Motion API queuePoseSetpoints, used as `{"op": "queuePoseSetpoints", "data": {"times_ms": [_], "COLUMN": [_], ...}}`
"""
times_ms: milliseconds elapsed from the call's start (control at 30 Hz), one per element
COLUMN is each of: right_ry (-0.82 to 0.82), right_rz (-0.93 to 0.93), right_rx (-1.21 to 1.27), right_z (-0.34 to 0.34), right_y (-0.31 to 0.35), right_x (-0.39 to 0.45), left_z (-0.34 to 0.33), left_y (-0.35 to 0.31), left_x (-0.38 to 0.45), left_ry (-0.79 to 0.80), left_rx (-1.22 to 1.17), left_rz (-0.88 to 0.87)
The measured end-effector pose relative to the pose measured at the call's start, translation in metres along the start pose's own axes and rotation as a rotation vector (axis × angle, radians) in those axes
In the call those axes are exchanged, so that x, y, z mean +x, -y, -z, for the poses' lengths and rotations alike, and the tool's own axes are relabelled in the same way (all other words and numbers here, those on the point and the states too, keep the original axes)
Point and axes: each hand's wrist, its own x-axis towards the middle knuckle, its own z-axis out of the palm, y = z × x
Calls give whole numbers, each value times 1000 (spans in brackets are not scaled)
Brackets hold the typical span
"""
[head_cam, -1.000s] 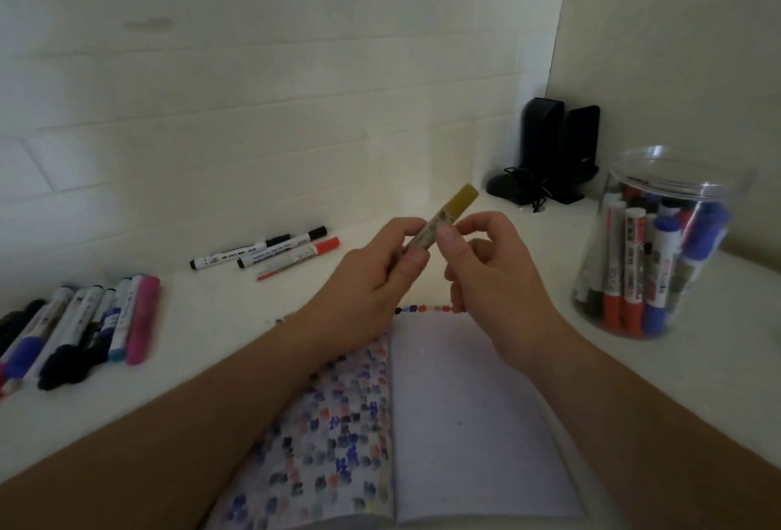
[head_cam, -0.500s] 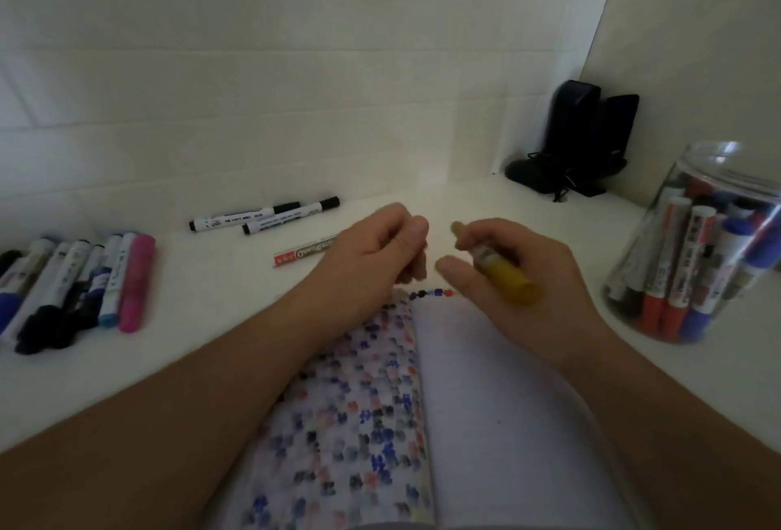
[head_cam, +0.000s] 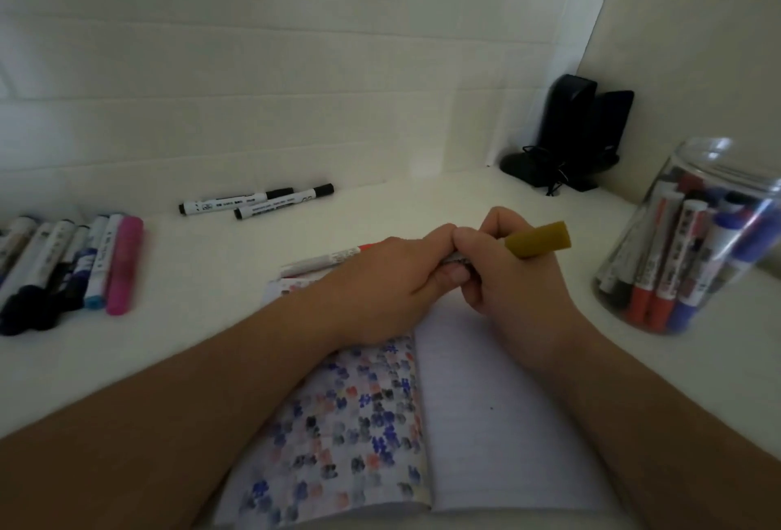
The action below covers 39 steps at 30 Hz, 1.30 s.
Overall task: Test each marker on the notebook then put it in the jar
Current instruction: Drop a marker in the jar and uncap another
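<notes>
The yellow marker (head_cam: 537, 244) is held level above the open notebook (head_cam: 498, 424). My right hand (head_cam: 513, 297) grips its barrel, and the yellow end sticks out to the right. My left hand (head_cam: 380, 288) meets it from the left, fingers curled, pinching the marker's grey left end; what exactly sits under those fingertips is hidden. The notebook's left page is covered in coloured test marks and its right page is almost blank. The clear jar (head_cam: 693, 174) stands at the right, holding several red, blue and black markers.
A row of several markers (head_cam: 63, 271), ending in a pink one, lies at the left. Two black-capped markers (head_cam: 258, 202) lie near the back wall. A red-capped marker (head_cam: 325, 264) lies just behind my left hand. Black speakers (head_cam: 583, 136) stand in the corner.
Half a second ago my hands were apart, the marker in my right hand with its yellow end pointing toward me. Now the hands are together and the yellow end points right.
</notes>
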Motion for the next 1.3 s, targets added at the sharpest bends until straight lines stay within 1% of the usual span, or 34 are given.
{"op": "queuePoseSetpoints", "data": {"times_ms": [167,233,267,333,400,467,533,600,667,733,833,900,1000,1067,1167,1300], "right_ry": [43,53,51,30,-23,-62,-34,33,91,114,64,23,-40,-66,-68,-31], "right_rz": [12,29,38,36,5,-25,-48,-72,-90,-81,-24,-40,-93,-110,-97,-78], "right_rx": [33,8,-9,20,89,101,57,7,-14,-54,-272,-364,-363,-340,-394,-465], "right_z": [3,4,5,9,16,22,24,22,15,8,-2,-4,-2,-1,-2,-3], "right_y": [3,5,7,11,16,18,13,6,2,0,-8,-13,-18,-18,-19,-19], "right_x": [1,1,0,1,4,6,7,6,6,7,11,12,14,15,16,14], "left_z": [2,3,6,12,20,26,28,26,25,23,21,24,32,32,28,27], "left_y": [-4,-3,-2,1,6,11,14,17,16,16,16,17,18,17,16,16], "left_x": [0,-1,-2,-3,-7,-10,-10,-9,-8,-7,-7,-8,-8,-7,-6,-7], "left_ry": [-30,-34,-28,-14,-1,33,94,128,130,132,141,154,193,186,151,146], "left_rx": [-83,-95,-91,-75,23,259,418,456,453,440,434,400,337,328,357,354], "left_rz": [-12,-2,12,99,210,263,320,381,414,442,454,470,528,559,576,590]}}
